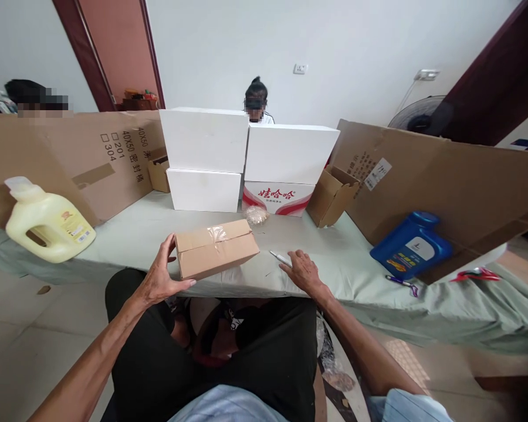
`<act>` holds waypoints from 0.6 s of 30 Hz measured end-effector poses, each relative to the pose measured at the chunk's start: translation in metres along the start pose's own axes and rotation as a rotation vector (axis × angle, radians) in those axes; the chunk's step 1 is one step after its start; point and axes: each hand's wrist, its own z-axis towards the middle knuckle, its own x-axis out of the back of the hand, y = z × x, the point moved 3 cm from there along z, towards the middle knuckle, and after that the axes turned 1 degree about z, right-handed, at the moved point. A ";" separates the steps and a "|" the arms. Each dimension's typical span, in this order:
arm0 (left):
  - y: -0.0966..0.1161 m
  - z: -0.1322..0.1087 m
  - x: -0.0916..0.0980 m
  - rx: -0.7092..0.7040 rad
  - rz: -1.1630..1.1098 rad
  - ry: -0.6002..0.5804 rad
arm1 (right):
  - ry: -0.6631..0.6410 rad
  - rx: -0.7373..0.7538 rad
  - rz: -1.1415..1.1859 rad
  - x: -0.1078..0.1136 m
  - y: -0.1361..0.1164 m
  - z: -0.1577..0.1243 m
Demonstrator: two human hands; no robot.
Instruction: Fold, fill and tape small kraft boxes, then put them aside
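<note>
Cardboard box (217,252) on the bench (134,231), left hand (162,272) gripping its end, right hand (305,271) grasping a slim pale tool (280,257) alongside; apparently a steadying step, next move calling for firm left-hand support.

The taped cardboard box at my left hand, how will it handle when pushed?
The cardboard box likely stays stiff, its edges straight and sides flat. Being long and low, it probably won't roll or tip easily. Its clear tape may feel slick.
</note>
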 end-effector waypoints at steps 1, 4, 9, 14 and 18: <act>0.001 0.000 0.000 -0.001 0.003 0.010 | -0.020 -0.022 -0.063 -0.004 0.008 0.000; 0.008 0.001 0.002 -0.075 0.071 0.043 | -0.033 -0.041 -0.087 -0.011 0.020 -0.002; 0.022 0.002 0.005 -0.246 0.224 0.014 | 0.035 -0.030 -0.032 -0.011 0.019 -0.001; 0.026 -0.001 0.005 -0.270 0.274 -0.001 | 0.169 0.012 0.111 0.012 -0.003 -0.006; 0.032 0.000 0.003 -0.300 0.276 0.006 | 0.222 0.318 0.410 0.048 -0.061 -0.024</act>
